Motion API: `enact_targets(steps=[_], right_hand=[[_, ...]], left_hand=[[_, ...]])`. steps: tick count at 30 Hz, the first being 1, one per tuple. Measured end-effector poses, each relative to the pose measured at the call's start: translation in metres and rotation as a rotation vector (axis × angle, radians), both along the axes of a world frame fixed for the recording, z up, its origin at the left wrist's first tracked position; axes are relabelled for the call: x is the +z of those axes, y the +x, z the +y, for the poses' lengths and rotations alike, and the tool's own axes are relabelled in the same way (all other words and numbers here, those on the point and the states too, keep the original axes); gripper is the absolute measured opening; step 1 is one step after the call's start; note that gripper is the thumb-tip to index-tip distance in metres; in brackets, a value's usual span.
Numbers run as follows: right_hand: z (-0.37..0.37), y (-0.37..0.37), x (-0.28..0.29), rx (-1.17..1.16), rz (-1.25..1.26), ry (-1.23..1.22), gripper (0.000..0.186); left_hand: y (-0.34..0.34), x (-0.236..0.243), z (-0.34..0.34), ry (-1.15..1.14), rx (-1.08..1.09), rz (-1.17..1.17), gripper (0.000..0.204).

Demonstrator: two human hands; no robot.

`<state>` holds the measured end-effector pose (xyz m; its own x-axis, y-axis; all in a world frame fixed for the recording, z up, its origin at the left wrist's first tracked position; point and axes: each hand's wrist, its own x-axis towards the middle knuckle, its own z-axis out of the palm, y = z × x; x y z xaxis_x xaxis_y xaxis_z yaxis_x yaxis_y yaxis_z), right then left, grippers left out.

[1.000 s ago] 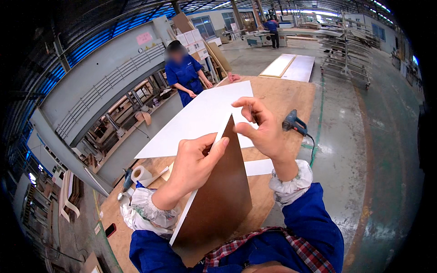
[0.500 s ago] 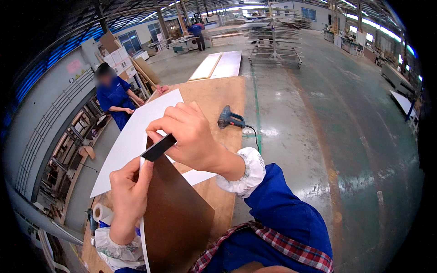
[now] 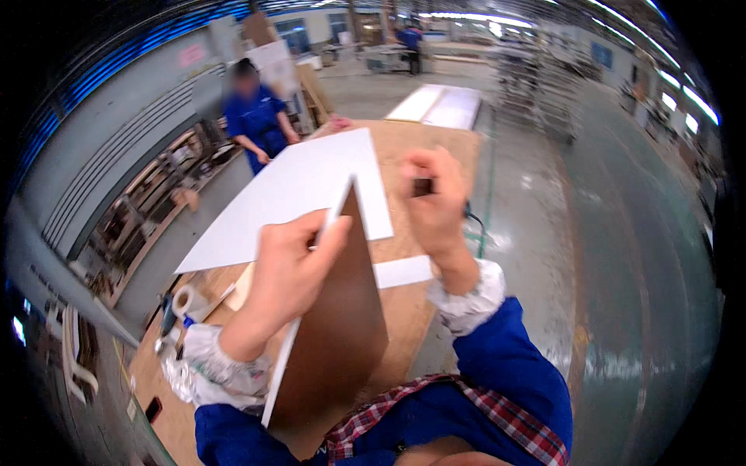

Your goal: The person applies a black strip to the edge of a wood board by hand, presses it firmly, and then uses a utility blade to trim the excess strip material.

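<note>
My left hand [image 3: 284, 272] is closed over the edge of a thin panel [image 3: 342, 334], with a brown face and a white edge. The panel stands tilted on its edge in front of my body. Raised beyond its upper corner, apart from it, my right hand [image 3: 439, 198] is closed around a small dark block [image 3: 422, 187]. Only the block's end shows, and it is blurred. Beneath the hands is a wooden table [image 3: 423, 303]. A large white panel [image 3: 311, 186] lies flat on it, and a white strip [image 3: 404, 272] lies near my right wrist.
A roll of tape [image 3: 186, 301] and a dark phone-like object [image 3: 154, 409] lie at the table's left side. A black cord [image 3: 478, 233] shows behind my right hand. Across the white panel stands a co-worker in blue [image 3: 256, 116]. Far right stand metal racks [image 3: 536, 85].
My right hand has moved away from the panel's edge, up and right, keeping the dark block. My left hand still grips the panel. The view has turned left, and my right hand now hides the heat gun.
</note>
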<state>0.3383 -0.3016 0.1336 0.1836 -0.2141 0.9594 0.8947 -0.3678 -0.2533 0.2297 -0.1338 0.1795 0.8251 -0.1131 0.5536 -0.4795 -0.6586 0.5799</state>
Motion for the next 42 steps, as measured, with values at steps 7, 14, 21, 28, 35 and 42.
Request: enact_targets(steps=[7,14,21,28,35,42], right_hand=[[-0.008,0.01,-0.003,0.346,0.386,-0.074,0.011],[-0.004,-0.013,0.02,0.733,0.476,-0.164,0.022],[0.009,0.007,0.01,1.335,0.641,-0.074,0.025],[0.013,0.038,-0.001,1.791,0.645,-0.01,0.027],[0.009,0.012,-0.008,0.932,0.3,-0.021,0.023],[0.011,0.006,-0.013,1.088,0.344,0.164,0.027]], left_hand=[[-0.002,0.005,-0.003,-0.002,0.0,0.094,0.03],[0.001,0.004,-0.004,0.023,-0.004,0.008,0.03],[-0.002,0.003,-0.001,0.055,-0.011,0.117,0.026],[0.0,-0.007,-0.006,-0.133,-0.111,0.056,0.023],[-0.003,-0.006,-0.007,-0.201,-0.173,0.107,0.044],[-0.001,-0.007,-0.008,-0.159,-0.161,-0.043,0.037]])
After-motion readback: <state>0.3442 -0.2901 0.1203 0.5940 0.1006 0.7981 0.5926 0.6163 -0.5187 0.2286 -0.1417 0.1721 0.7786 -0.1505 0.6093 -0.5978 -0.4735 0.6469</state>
